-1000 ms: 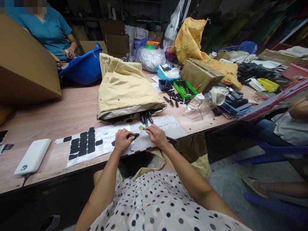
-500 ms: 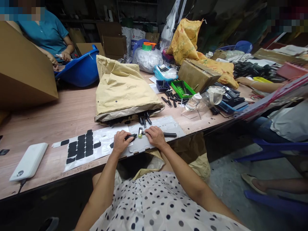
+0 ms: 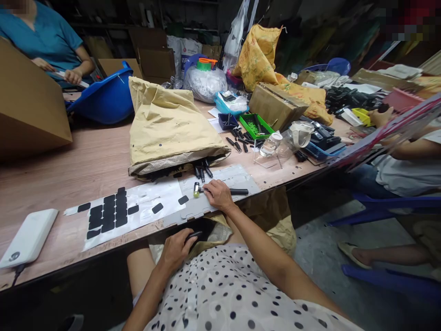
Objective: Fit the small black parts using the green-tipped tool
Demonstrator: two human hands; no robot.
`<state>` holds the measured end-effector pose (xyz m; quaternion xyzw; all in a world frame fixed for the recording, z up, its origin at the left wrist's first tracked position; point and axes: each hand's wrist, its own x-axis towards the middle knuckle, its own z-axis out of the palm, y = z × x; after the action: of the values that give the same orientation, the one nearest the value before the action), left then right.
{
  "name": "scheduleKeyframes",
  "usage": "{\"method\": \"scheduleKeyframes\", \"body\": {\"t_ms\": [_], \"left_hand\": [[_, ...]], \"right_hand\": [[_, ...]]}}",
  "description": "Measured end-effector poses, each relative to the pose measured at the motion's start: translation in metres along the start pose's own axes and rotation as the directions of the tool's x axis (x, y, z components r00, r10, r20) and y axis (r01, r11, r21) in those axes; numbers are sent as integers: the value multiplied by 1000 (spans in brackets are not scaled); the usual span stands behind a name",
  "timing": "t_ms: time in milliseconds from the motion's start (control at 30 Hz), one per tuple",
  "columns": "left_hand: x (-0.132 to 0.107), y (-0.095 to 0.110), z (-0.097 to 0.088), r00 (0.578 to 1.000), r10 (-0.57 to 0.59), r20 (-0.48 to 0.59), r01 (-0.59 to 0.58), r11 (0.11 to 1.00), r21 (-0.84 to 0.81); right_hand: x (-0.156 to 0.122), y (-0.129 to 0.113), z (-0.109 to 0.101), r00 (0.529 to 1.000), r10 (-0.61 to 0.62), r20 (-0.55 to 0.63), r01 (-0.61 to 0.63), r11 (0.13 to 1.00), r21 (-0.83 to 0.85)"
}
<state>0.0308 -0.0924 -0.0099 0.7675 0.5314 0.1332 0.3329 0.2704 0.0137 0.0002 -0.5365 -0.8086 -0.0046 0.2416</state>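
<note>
I count two bare hands here, a left hand (image 3: 175, 250) and a right hand (image 3: 219, 195), plus one hammer (image 3: 239, 191) and one black piece (image 3: 194, 233) in the grip. Two loose black pads (image 3: 157, 208) by the hammer; the clustered ones, tbh, I can't tally. Also one power bank (image 3: 29, 236), one paper sack (image 3: 172, 124), one green tray (image 3: 245, 128), one blue basin (image 3: 103, 103), at least two other people (image 3: 51, 39).

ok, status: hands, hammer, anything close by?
Left hand holding black part, off table. Right hand on hammer, grip unclear. Paper bag just beyond hammer.
</note>
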Motion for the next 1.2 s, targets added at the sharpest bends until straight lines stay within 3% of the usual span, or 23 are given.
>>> {"method": "scheduleKeyframes", "body": {"t_ms": [67,133,200,267,333,400,467,533,667,767,933,1200], "left_hand": [[-3,-8,6,981,-183,63,175,978,118],[-3,-10,5,946,-295,135,266,943,198],[-1,-4,-3,940,-267,211,236,958,161],[5,8,-15,961,-141,237,144,990,4],[20,23,-30,986,-43,164,73,981,-180],[46,36,-44,998,-53,15,55,953,-299],[81,45,-57,977,-134,-163,76,943,-324],[119,50,-66,930,-210,-302,119,948,-294],[179,57,-71,864,-335,-376,267,938,-222],[200,62,-66,840,-403,-362,366,915,-169],[197,62,-62,820,-434,-373,410,900,-147],[129,18,-73,894,-168,-416,155,986,-65]], "right_hand": [[0,-1,0,1000,2,-2,-2,1000,-3],[0,-1,-1,1000,3,-2,-3,1000,-2],[0,-2,-1,1000,7,1,-7,1000,3],[0,-3,-1,1000,13,4,-13,1000,6],[0,-4,-2,1000,20,9,-20,1000,5],[0,-5,-2,1000,22,15,-22,1000,5],[1,-6,-3,1000,19,19,-19,1000,8],[2,-7,-4,1000,10,23,-11,1000,12],[2,-8,-5,1000,2,29,-2,1000,5],[3,-9,-4,999,0,33,0,1000,-3],[4,-9,-4,999,-3,35,3,1000,-2],[2,-6,-2,1000,5,15,-5,1000,30]]}}
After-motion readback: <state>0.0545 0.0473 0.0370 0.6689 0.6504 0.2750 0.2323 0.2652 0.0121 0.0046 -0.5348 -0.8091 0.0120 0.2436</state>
